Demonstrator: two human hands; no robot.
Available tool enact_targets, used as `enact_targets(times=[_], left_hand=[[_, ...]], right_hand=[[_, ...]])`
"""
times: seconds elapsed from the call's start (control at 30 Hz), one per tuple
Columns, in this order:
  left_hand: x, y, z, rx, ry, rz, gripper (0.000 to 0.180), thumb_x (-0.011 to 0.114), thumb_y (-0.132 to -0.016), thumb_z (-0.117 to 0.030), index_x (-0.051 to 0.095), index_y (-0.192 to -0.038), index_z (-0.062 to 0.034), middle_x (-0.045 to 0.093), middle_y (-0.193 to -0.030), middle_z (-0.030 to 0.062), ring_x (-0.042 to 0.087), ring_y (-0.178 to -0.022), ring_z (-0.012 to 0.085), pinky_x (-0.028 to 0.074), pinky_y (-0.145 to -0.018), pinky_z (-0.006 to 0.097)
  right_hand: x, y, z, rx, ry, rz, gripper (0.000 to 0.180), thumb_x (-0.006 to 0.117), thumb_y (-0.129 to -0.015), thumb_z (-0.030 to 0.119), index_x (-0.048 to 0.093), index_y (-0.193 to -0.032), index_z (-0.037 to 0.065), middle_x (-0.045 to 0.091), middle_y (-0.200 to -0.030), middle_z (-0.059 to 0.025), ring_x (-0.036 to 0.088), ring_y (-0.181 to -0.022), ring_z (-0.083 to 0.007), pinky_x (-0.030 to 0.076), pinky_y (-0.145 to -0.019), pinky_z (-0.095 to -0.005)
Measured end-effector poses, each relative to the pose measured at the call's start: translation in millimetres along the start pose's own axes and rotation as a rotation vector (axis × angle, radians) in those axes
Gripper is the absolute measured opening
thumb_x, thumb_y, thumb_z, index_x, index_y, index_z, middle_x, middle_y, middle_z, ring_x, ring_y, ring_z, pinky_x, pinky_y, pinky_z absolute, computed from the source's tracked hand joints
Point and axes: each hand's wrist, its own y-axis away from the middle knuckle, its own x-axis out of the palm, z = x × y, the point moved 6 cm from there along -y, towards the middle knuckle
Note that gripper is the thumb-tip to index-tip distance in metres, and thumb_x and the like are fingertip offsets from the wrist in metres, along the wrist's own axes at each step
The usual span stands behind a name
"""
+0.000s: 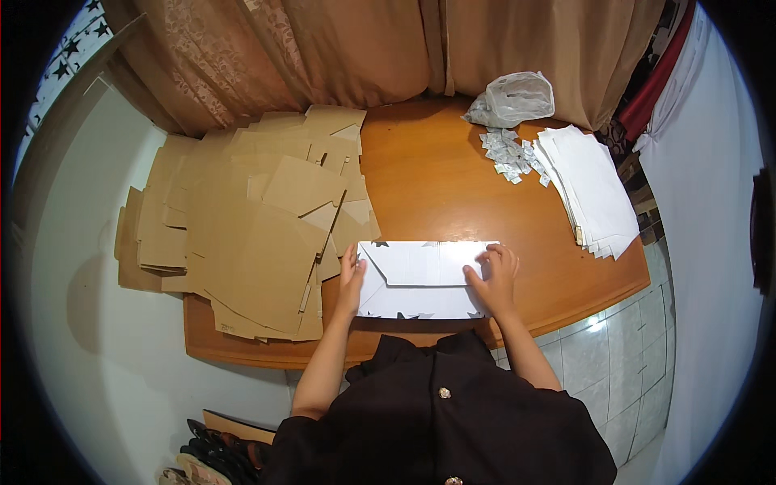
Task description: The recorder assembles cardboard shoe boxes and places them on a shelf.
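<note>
A flat, box-shaped parcel (420, 301) wrapped in white paper lies at the near edge of the table, dark star shapes showing along its edges. Across its top runs a folded paper flap with a slanted left end. My left hand (351, 283) grips the parcel's left end, thumb on the upper face. At the right end, my right hand (497, 283) holds it with curled fingers at the far corner and the thumb on the flap. What is inside the paper is hidden.
Flat cardboard pieces (250, 234) are heaped on the left of the wooden table (428, 178). White paper sheets (590, 186) are stacked at the right, beside small sachets (505, 153) and a clear plastic bag (521, 97). Brown curtains (323, 48) hang behind; shoes (214, 453) lie lower left.
</note>
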Motion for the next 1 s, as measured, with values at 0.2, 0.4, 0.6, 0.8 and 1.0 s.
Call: enact_targets(times=[0.2, 0.4, 0.6, 0.8, 1.0], left_hand=[[28, 12, -24, 0.172, -0.828, 0.003, 0.086, 0.074, -0.073, -0.026, 0.024, -0.137, 0.0006, 0.049, -0.123, 0.0239, 0.050, -0.113, 0.0312, 0.042, -0.092, 0.037], [22, 8, -19, 0.181, -0.962, -0.005, 0.079, 0.071, -0.077, -0.031, 0.027, -0.134, 0.0013, 0.051, -0.122, 0.0227, 0.053, -0.111, 0.0305, 0.043, -0.089, 0.036], [-6, -7, 20, -0.332, -0.487, 0.235, 0.071, 0.021, -0.095, -0.056, 0.024, -0.140, -0.0009, 0.034, -0.140, 0.0180, 0.032, -0.130, 0.0265, 0.025, -0.106, 0.035], [10, -8, -46, 0.048, -0.258, 0.240, 0.077, 0.019, -0.092, -0.060, 0.028, -0.139, 0.0005, 0.037, -0.138, 0.0161, 0.034, -0.128, 0.0248, 0.024, -0.106, 0.034], [68, 15, -115, 0.305, -0.026, 0.511, 0.075, 0.030, -0.091, -0.057, 0.027, -0.138, 0.0012, 0.031, -0.140, 0.0165, 0.028, -0.131, 0.0280, 0.019, -0.108, 0.038]], right_hand=[[2, -8, 5, 0.162, 0.124, 0.052, 0.069, 0.074, -0.068, 0.034, 0.045, -0.125, 0.007, 0.037, -0.129, -0.0217, 0.034, -0.121, -0.0363, 0.023, -0.099, -0.0507], [2, -10, 5, 0.226, -0.002, 0.048, 0.068, 0.070, -0.073, 0.031, 0.041, -0.129, 0.004, 0.037, -0.130, -0.0236, 0.037, -0.121, -0.0379, 0.031, -0.098, -0.0451], [27, 3, -75, 0.613, -0.679, 0.110, 0.052, 0.035, -0.096, 0.037, 0.049, -0.117, -0.009, 0.057, -0.112, -0.0218, 0.053, -0.108, -0.0276, 0.037, -0.096, -0.0336], [-56, -35, -53, 0.521, -1.190, -0.213, 0.049, 0.033, -0.097, 0.038, 0.058, -0.104, -0.003, 0.063, -0.099, -0.0160, 0.060, -0.089, -0.0201, 0.046, -0.081, -0.0319], [-83, -45, -53, 0.455, -1.097, -0.180, 0.047, 0.036, -0.094, 0.043, 0.055, -0.110, 0.004, 0.059, -0.089, -0.0084, 0.056, -0.079, -0.0144, 0.046, -0.072, -0.0272]])
